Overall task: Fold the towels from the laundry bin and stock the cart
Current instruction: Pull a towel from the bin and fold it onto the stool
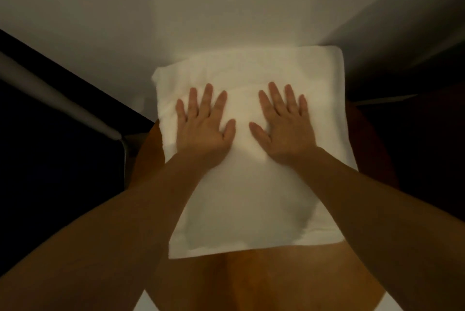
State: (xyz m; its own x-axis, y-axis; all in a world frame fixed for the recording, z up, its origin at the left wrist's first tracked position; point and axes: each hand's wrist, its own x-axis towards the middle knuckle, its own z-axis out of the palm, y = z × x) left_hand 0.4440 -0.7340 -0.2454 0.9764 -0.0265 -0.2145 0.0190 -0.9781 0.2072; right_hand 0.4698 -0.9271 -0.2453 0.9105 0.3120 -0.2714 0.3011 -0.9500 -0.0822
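Note:
A white folded towel (251, 189) lies lengthwise in front of me, draped over what looks like my lap, its far end reaching a pale surface. My left hand (203, 126) rests flat on the towel's far half, palm down with fingers spread. My right hand (283, 124) lies flat beside it, also palm down and spread, a small gap between the two thumbs. Neither hand grips the cloth.
A pale surface (201, 21) stretches beyond the towel. A grey metal bar (57, 99) runs diagonally at the left, ending in a bent corner near the towel's left edge. Both sides of the view are dark.

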